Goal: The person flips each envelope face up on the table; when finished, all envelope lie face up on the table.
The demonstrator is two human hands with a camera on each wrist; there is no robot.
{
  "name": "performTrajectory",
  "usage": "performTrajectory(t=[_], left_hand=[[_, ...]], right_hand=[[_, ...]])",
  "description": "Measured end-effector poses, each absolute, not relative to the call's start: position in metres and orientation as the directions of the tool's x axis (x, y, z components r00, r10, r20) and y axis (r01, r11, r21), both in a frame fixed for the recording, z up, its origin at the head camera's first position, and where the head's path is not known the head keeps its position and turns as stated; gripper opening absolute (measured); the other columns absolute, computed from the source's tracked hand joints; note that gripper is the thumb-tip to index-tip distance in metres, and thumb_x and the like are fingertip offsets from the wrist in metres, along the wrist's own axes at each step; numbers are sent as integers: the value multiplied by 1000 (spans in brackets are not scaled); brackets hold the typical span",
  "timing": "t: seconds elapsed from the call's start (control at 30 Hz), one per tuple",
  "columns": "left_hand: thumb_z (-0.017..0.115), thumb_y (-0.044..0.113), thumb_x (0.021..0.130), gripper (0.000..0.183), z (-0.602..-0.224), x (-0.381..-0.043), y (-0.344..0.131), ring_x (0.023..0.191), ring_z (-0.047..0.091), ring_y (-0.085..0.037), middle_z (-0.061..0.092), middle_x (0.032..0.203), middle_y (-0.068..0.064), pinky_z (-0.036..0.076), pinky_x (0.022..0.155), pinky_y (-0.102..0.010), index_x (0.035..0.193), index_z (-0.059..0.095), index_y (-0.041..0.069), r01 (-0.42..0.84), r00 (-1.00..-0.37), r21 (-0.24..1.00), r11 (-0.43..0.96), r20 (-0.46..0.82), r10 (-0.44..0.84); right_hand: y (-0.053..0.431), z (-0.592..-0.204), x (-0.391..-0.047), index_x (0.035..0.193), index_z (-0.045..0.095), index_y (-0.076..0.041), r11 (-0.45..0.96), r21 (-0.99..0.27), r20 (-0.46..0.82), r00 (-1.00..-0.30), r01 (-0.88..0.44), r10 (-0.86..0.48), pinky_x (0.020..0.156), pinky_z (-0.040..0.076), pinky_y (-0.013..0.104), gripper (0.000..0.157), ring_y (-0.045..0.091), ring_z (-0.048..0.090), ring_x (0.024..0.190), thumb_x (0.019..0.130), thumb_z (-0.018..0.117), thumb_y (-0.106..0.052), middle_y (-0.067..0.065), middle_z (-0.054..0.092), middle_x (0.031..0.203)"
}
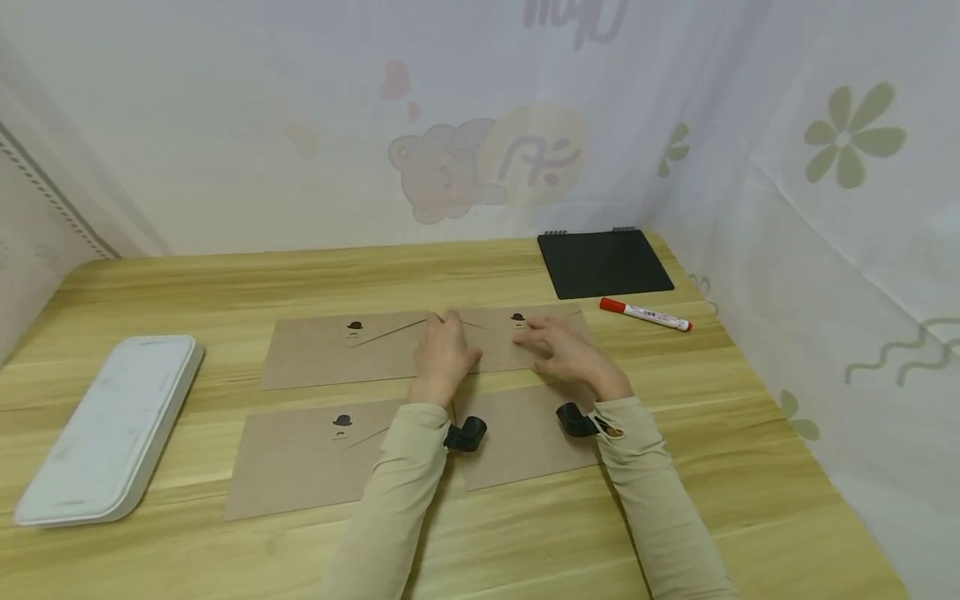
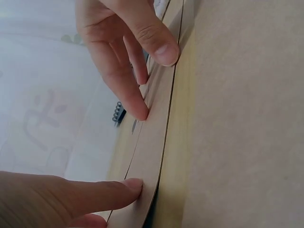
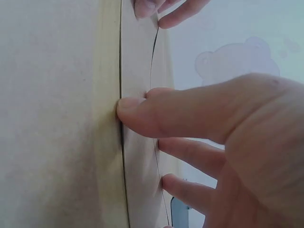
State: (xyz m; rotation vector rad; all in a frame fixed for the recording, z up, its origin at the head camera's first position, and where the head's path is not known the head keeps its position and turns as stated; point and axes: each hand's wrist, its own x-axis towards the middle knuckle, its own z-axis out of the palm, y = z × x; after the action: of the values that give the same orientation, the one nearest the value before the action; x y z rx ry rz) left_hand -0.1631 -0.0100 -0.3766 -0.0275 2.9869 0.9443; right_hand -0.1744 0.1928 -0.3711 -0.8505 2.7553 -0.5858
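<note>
Both hands are at the back right brown paper envelope (image 1: pixel 495 342), which has a small black hat print. My left hand (image 1: pixel 442 354) lies over its left end, with the thumb (image 2: pixel 128 187) touching the paper. Toward the right end, my right hand (image 1: pixel 564 350) rests its spread fingertips on the envelope, its thumb (image 3: pixel 135 107) at the near edge. Left of it lies the back left envelope (image 1: pixel 315 358), flap side up. A front right envelope (image 1: pixel 517 433) lies below the hands, and a front left one (image 1: pixel 292 467) is partly covered by the left sleeve.
A black spiral notebook (image 1: pixel 606 265) lies at the back right. A red and white marker (image 1: pixel 647 315) lies just in front of it. On the left stands a white, flat, rounded case (image 1: pixel 108 425). Patterned curtains (image 1: pixel 262 125) border the table's back and sides.
</note>
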Motion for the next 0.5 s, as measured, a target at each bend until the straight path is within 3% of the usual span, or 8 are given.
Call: performTrajectory(t=[0.2, 0.37, 0.5], left_hand=[[77, 17, 76, 44, -374, -163, -8, 76, 55, -32, 49, 106, -23, 49, 62, -43, 109, 56, -3, -15, -1000, 547, 837, 9, -24], [74, 17, 78, 46, -373, -162, -6, 87, 56, -36, 51, 106, -24, 49, 67, -46, 114, 55, -6, 7, -999, 516, 857, 44, -18], [73, 15, 78, 37, -375, -159, -5, 95, 50, -35, 51, 103, -23, 49, 67, -45, 106, 59, -6, 16, -998, 489, 872, 62, -17]], right_hand=[[192, -369, -174, 126, 56, -1, 752, -431, -60, -816, -498, -575, 106, 21, 51, 44, 39, 27, 132, 83, 64, 1, 24, 38, 140], [192, -369, -175, 126, 57, -1, 758, -426, -46, -825, -494, -563, 105, 22, 51, 43, 40, 28, 131, 83, 63, 1, 24, 37, 140], [190, -372, -174, 125, 58, 0, 751, -438, -46, -823, -493, -567, 105, 22, 51, 44, 41, 28, 130, 82, 62, 3, 25, 39, 139]])
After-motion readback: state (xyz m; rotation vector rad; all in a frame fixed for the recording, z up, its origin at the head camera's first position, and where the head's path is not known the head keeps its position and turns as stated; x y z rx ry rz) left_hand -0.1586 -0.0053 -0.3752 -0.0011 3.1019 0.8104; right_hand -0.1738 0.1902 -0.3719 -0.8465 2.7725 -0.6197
